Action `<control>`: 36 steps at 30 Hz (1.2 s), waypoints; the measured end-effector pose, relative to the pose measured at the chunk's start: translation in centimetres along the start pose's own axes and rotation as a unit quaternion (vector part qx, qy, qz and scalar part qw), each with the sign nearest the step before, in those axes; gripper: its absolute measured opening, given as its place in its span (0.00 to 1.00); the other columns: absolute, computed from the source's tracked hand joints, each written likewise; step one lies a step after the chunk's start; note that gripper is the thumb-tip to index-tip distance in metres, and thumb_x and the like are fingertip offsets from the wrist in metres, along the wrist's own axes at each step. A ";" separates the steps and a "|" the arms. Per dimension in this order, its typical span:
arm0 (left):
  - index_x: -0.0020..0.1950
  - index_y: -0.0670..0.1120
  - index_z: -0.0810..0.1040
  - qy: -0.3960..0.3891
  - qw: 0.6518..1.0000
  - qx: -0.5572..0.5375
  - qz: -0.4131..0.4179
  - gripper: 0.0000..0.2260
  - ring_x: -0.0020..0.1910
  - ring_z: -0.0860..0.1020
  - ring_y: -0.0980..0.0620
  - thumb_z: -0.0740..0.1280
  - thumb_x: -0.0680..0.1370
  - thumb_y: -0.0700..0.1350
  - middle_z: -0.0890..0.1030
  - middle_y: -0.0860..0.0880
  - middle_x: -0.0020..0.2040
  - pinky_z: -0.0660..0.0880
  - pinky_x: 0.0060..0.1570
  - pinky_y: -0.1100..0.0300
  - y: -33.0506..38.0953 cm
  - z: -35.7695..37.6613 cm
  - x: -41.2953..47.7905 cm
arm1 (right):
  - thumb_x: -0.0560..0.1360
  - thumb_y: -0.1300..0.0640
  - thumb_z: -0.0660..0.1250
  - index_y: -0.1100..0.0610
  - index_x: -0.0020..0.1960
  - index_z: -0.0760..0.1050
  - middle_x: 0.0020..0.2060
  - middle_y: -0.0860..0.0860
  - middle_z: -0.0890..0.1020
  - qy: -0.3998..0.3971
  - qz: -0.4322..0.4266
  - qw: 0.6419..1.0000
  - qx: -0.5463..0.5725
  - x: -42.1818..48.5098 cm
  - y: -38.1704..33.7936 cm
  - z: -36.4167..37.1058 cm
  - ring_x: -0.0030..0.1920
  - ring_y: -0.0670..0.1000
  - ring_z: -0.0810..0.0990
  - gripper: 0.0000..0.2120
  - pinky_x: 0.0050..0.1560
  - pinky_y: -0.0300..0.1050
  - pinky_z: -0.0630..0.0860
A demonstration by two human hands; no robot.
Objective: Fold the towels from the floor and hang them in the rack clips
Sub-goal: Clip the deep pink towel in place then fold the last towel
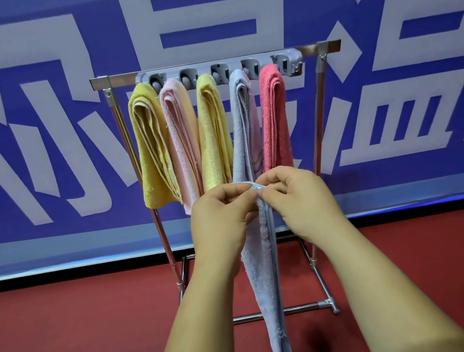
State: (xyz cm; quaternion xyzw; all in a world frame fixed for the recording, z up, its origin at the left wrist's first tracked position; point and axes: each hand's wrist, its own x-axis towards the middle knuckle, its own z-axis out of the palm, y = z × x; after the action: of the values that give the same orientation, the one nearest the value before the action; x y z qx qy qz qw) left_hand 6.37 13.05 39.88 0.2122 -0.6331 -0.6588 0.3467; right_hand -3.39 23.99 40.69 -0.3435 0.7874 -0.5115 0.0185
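Head view: L hand (pixel 221 211) & R hand (pixel 296 195) both pinch the top hem of a lavender towel (pixel 263 279), letting it drop long & narrow toward the floor (pixel 68 344), prob to square edges for folding. It's held just in front of the rack (pixel 325 46) centre, where 5 folded towels (pixel 211 129) hang from the clip strip (pixel 293 56)

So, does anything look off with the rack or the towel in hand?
One thing: the lavender towel pinched by the left hand and right hand hangs as a long strip toward the floor, far lower than the folded towels on the rack. All five clips look taken; whether it is the rack's fourth towel is unclear.
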 end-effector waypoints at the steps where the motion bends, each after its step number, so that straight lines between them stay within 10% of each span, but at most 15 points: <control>1: 0.44 0.48 0.89 0.000 1.000 -0.003 0.000 0.03 0.48 0.86 0.35 0.78 0.76 0.40 0.88 0.40 0.44 0.82 0.58 0.36 0.0 0.0 0.0 | 0.80 0.54 0.71 0.48 0.54 0.83 0.40 0.41 0.87 -0.001 -0.001 1.000 0.001 0.0 0.0 0.0 0.43 0.41 0.84 0.04 0.44 0.41 0.79; 12: 0.50 0.41 0.88 -0.027 0.997 -0.052 -0.041 0.17 0.53 0.87 0.41 0.67 0.85 0.53 0.89 0.42 0.47 0.84 0.60 0.46 0.5 0.1 -0.1 | 0.75 0.59 0.76 0.47 0.52 0.83 0.41 0.42 0.88 0.023 -0.003 1.000 0.021 -0.2 0.7 1.0 0.43 0.41 0.85 0.10 0.47 0.42 0.82; 18: 0.54 0.47 0.84 0.006 0.999 0.035 0.004 0.07 0.49 0.85 0.52 0.76 0.77 0.41 0.87 0.43 0.50 0.83 0.57 0.49 -0.7 -1.4 1.2 | 0.76 0.63 0.73 0.48 0.49 0.83 0.38 0.44 0.88 0.027 0.011 0.997 0.076 0.7 0.3 0.0 0.36 0.41 0.81 0.10 0.40 0.36 0.77; 22: 0.64 0.47 0.81 -0.114 0.993 0.009 -0.039 0.16 0.61 0.84 0.52 0.78 0.77 0.41 0.87 0.50 0.59 0.79 0.63 0.55 -1.0 -2.2 2.9 | 0.76 0.69 0.72 0.53 0.56 0.83 0.45 0.52 0.89 -0.017 0.036 0.983 0.180 1.9 -0.3 -1.6 0.44 0.49 0.85 0.14 0.52 0.49 0.81; 25: 0.52 0.43 0.84 -0.151 0.988 0.012 -0.020 0.07 0.53 0.84 0.45 0.78 0.76 0.37 0.87 0.44 0.52 0.79 0.61 0.45 -0.1 -2.3 4.3 | 0.75 0.71 0.72 0.56 0.55 0.83 0.46 0.57 0.89 -0.023 0.045 0.983 0.177 2.7 -0.4 -2.8 0.43 0.52 0.83 0.13 0.51 0.53 0.79; 29: 0.46 0.43 0.80 -0.160 0.987 0.008 0.000 0.08 0.35 0.79 0.51 0.76 0.76 0.34 0.80 0.43 0.41 0.74 0.33 0.62 2.7 -1.3 5.6 | 0.74 0.70 0.72 0.56 0.52 0.83 0.43 0.55 0.89 0.001 0.030 0.988 0.151 3.8 -1.3 -4.6 0.41 0.52 0.84 0.11 0.53 0.54 0.83; 36: 0.47 0.42 0.82 -0.170 0.985 0.027 0.028 0.05 0.41 0.83 0.51 0.75 0.77 0.34 0.85 0.48 0.40 0.80 0.45 0.57 5.8 -1.2 7.0 | 0.72 0.66 0.75 0.54 0.53 0.84 0.41 0.53 0.88 0.015 0.000 0.994 0.112 5.3 -3.9 -6.5 0.39 0.49 0.84 0.12 0.47 0.53 0.84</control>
State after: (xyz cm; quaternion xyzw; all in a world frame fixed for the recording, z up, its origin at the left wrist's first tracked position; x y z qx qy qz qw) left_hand 3.62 7.34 46.56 0.0885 -0.7058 -0.6581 0.2468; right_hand -7.84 25.22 48.68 -0.3318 0.7255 -0.6013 0.0446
